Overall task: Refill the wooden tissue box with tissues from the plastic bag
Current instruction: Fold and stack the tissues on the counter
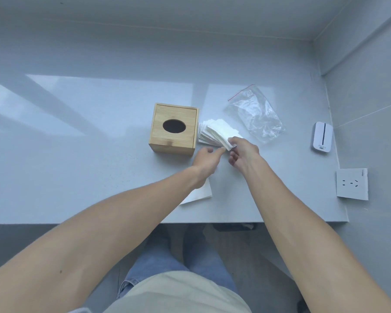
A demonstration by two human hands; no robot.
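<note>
The wooden tissue box (174, 131) stands upright on the grey counter, its oval top hole dark. Just right of it lies a fanned stack of white tissues (214, 133). My right hand (241, 152) pinches the near end of that stack. My left hand (207, 160) reaches in beside it, fingertips touching the same near edge of the tissues. The clear plastic bag (256, 114) with a red zip strip lies crumpled and flat behind the tissues, to the right.
A thin white panel (201, 194) lies on the counter under my left wrist. A small white device (322, 137) and a white wall socket (352, 184) sit at the right. The counter's front edge (122, 222) runs near my body.
</note>
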